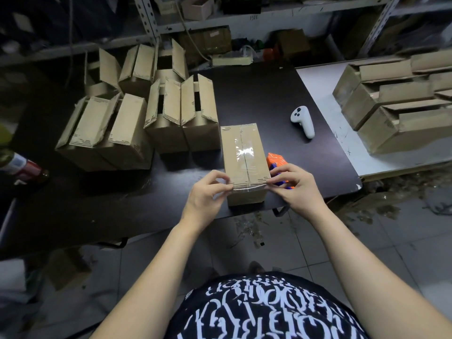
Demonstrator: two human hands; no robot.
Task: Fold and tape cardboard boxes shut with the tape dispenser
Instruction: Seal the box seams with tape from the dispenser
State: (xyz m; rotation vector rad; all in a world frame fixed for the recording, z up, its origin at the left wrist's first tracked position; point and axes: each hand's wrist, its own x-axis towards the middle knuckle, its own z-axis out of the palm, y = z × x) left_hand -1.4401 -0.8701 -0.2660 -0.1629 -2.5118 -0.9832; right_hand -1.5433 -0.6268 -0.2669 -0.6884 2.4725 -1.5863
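Both near top corners of the box point(244, 155) are pinched, the left by my left hand point(208, 193), the right by my right hand point(297, 187), fingers curled. The box stands at the table's point(264, 99) near edge, taped along its seam, with the dispenser point(276, 159) just right of it.

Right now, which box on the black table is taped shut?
The box between the left hand and right hand: flaps flat under clear tape. The open boxes left of it have flaps up.
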